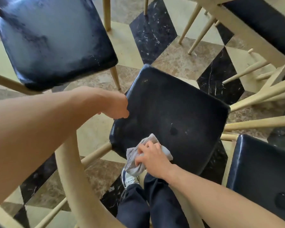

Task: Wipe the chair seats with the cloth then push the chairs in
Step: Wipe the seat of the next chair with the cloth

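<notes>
Dark glossy padded seat [171,119] with rounded corners sits mid-frame on pale wooden legs. Right hand [152,157], fingers curled, presses a crumpled grey cloth [133,163] onto the seat's lower edge. Left hand [117,106] grips the seat's left rim. Another worn, scuffed seat [53,40] fills the upper left.

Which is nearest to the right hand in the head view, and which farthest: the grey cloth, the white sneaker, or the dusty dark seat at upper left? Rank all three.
1. Crumpled grey cloth: under the right hand, in its grip, on the middle seat's near edge.
2. White sneaker: on the floor just below the cloth.
3. Dusty dark padded seat: upper left, beyond the left hand.
</notes>
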A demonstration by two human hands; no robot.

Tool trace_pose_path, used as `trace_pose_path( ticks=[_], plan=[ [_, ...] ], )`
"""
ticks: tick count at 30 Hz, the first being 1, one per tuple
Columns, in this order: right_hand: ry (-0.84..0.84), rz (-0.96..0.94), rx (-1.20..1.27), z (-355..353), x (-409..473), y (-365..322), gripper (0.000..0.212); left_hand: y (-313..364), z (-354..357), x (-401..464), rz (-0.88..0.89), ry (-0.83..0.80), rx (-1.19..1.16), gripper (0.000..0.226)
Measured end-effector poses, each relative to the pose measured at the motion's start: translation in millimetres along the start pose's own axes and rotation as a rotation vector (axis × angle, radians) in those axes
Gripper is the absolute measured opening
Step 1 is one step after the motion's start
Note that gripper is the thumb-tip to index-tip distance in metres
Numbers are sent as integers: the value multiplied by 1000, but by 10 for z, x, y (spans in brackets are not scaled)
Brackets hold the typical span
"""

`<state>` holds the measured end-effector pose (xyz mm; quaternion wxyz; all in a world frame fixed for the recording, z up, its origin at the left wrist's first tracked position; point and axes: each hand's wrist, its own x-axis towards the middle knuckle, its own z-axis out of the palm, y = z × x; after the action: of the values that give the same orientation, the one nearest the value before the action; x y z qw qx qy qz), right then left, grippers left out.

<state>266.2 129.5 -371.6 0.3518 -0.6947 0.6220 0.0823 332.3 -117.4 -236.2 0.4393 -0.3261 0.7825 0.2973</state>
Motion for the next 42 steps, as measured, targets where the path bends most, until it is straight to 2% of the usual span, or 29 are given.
trace_pose_path(
  ticks=[3, 9, 16, 20, 23, 25, 30, 32, 34, 37, 39, 41, 42],
  plan=[
    [-90, -64, -109, -32, -112, 96, 30, 78, 59, -18, 39, -19, 29, 35],
    [-30, 28, -135, -414, -160, 708, 19, 329, 134, 94, 94, -31, 68, 31],
    [171, -50, 58, -112, 300, 87, 26, 511, 161, 389, 88, -7, 163, 30],
    [319, 35, 63, -182, 552, 125, 35, 499, 206, 629, 92, 347, 157, 23],
    [441, 185, 88, -351, 536, 474, 67, 551, 229, 786, 115, 519, 100, 21],
    [490, 293, 140, -471, 464, 775, 77, 619, 274, 846, 108, 532, 98, 19],
    [466, 488, 131, -342, -62, 1403, 47, 968, 407, 839, 98, 437, 5, 17],
    [404, 444, 114, -117, -342, 1302, 39, 1111, 454, 784, 88, 401, -13, 16],
    [317, 291, 28, 95, -593, 1091, 32, 1238, 477, 725, 89, 361, -13, 16],
    [136, 16, -116, 213, -837, 950, 38, 1341, 526, 673, 88, 316, -9, 16],
    [101, -114, -205, 122, -839, 1078, 43, 1354, 580, 680, 93, 295, 31, 16],
    [115, -109, -237, -30, -754, 1314, 47, 1346, 656, 744, 96, 272, 74, 17],
    [136, -45, -223, -123, -698, 1471, 48, 1334, 689, 779, 93, 255, 86, 18]
  ],
)
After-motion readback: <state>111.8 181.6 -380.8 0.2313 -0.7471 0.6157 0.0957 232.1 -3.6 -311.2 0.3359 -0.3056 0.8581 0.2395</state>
